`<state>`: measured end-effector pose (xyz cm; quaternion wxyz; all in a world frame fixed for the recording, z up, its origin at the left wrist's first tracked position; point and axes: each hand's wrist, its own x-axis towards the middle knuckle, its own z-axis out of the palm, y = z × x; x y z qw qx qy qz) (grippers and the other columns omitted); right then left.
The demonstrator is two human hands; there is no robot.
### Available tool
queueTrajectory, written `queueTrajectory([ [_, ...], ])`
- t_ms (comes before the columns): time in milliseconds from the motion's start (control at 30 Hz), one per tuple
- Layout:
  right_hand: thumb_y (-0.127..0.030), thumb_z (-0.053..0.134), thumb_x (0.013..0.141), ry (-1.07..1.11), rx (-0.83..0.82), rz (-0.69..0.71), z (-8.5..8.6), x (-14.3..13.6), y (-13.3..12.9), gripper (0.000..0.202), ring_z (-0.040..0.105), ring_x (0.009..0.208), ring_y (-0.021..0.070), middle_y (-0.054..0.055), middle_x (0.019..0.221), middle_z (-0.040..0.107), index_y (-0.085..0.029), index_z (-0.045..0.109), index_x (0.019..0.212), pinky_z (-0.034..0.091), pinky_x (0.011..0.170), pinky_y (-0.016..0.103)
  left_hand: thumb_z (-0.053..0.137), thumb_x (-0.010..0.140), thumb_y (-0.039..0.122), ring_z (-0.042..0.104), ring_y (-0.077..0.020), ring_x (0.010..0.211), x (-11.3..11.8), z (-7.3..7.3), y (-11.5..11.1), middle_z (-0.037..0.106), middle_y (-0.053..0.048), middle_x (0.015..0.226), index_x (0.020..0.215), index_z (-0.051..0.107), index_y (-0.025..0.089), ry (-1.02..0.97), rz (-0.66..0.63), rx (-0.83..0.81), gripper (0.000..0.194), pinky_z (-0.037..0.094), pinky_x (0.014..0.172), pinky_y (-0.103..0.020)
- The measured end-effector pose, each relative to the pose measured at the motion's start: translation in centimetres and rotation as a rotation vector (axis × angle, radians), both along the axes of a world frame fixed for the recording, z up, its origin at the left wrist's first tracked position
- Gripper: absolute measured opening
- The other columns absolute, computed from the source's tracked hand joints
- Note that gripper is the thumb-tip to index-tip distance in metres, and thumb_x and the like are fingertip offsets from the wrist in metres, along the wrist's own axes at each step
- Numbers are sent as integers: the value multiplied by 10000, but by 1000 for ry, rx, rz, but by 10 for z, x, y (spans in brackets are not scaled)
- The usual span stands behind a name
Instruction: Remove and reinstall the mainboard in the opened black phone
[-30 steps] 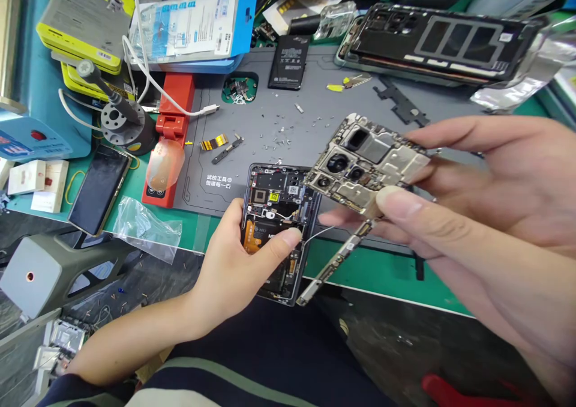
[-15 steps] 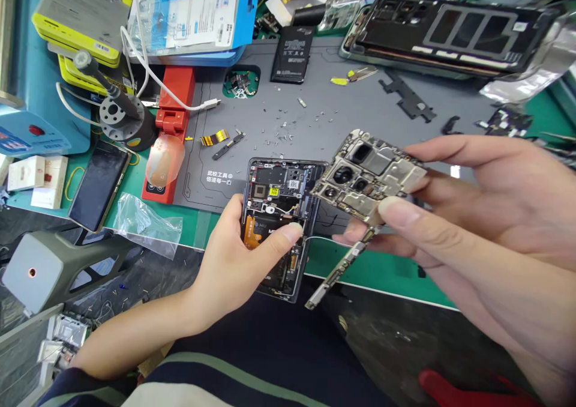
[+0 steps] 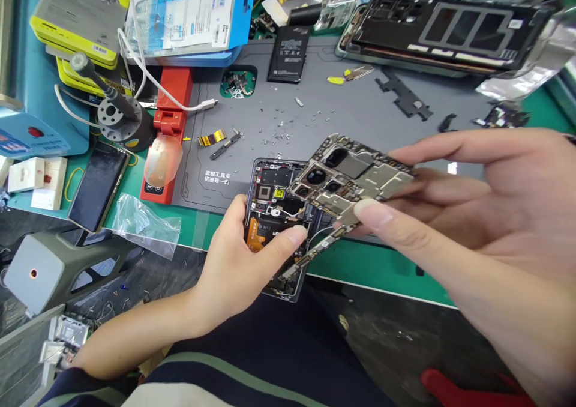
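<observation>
My left hand (image 3: 243,257) grips an opened phone body (image 3: 270,206) at the mat's front edge, thumb laid across its battery. In my right hand (image 3: 432,215) is a phone circuit board (image 3: 355,176) with several camera lenses, pinched between thumb and fingers. The board is tilted and overlaps the upper right of the phone body. Its narrow lower strip (image 3: 315,252) hangs over the phone's lower part. A thin white cable (image 3: 321,232) curves between the two. Some fingertips of my right hand are hidden behind the board.
Small screws (image 3: 279,134) are scattered on the grey mat (image 3: 216,194). Behind are a black battery (image 3: 290,53), a black bracket (image 3: 405,98) and another opened phone (image 3: 450,32). At left are a red tool (image 3: 168,119), a screwdriver in a round holder (image 3: 123,116) and a dark phone (image 3: 99,185).
My right hand has moved the board left, so it now overlaps the phone body and its strip lies over the lower part. My left hand still holds the phone. The view shifted slightly.
</observation>
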<state>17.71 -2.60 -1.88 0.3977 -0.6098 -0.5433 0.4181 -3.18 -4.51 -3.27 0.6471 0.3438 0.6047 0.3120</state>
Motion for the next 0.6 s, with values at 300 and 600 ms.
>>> queueTrajectory([
  [300,-473,904,848,-31,22,9,-4,-5,6,402,792,915,156,-26,1092,756,-404,761,1217,678,750,130,837,950,409,735,-216,1016,0,1,-1,774,-22,1176,1226,629,250,-40,5,9,380,613,920,-364],
  [600,-484,900,855,3,37,22,-4,-3,7,411,795,921,202,-4,1080,752,-390,749,1226,724,738,225,847,939,412,740,-231,1026,1,1,-1,769,-23,1171,1200,621,256,-50,10,2,378,627,929,-386],
])
